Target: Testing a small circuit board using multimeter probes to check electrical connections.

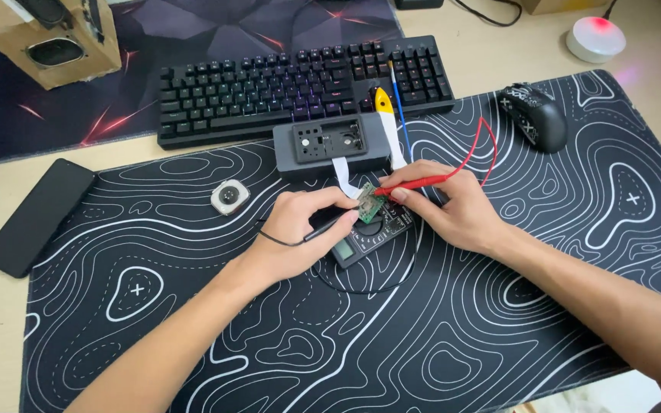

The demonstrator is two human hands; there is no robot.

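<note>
Circuit board (pixel 371 202), small and green, sits right over the top end of the black meter (pixel 369 233), which lies on the patterned desk mat (pixel 453 329) covering most of the tabletop. Left hand (pixel 300 229) has its fingers pinched shut around the black probe (pixel 329 227), tip aimed at the board's lower edge. Right hand (pixel 445 210) grips the red probe (pixel 411 183) the same way, tip touching the board's upper edge from the other side.

Progress-wise, I'd say both probes are already on or very close to the board, so the checking part looks underway. I can't read the meter's screen from this angle, so no clue what it shows.

Just behind the meter is a dark grey case (pixel 332 145), opened up with its inner plate and holes showing. It looks stripped and still waiting to be closed, with a white ribbon strip (pixel 343 174) running from it toward the board.

Other stuff around the meter: a yellow-handled tool (pixel 386 115) and a thin blue brush (pixel 399 99) behind it, the keyboard (pixel 300 88) further back, a small square watch body (pixel 229 197) off to its left, a phone (pixel 36 216) further left, and the mouse (pixel 535 115) to the right rear.
</note>
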